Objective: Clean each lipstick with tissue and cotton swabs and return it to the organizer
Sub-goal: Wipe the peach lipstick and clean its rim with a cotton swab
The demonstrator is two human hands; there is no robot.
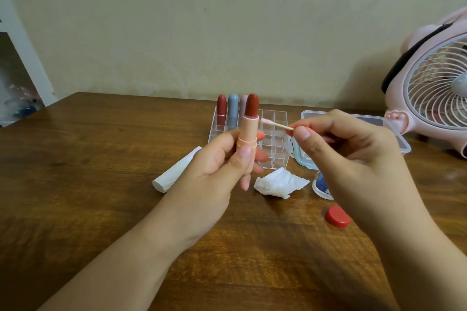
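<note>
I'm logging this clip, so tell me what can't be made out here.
Head view only:
- Blue-and-clear container: mostly hidden behind the right hand.
- Pink desk fan: cut off by the right edge.
- Pale pink capped lipstick: hidden behind the open red lipstick.

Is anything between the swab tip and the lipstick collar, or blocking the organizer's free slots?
Nothing visible. The cotton swab tip sits just right of the open lipstick collar, with only air between. The clear organizer compartments behind it look unobstructed from above.

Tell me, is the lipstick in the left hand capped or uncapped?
Uncapped: the lipstick in the left hand shows its bare red bullet.
</note>
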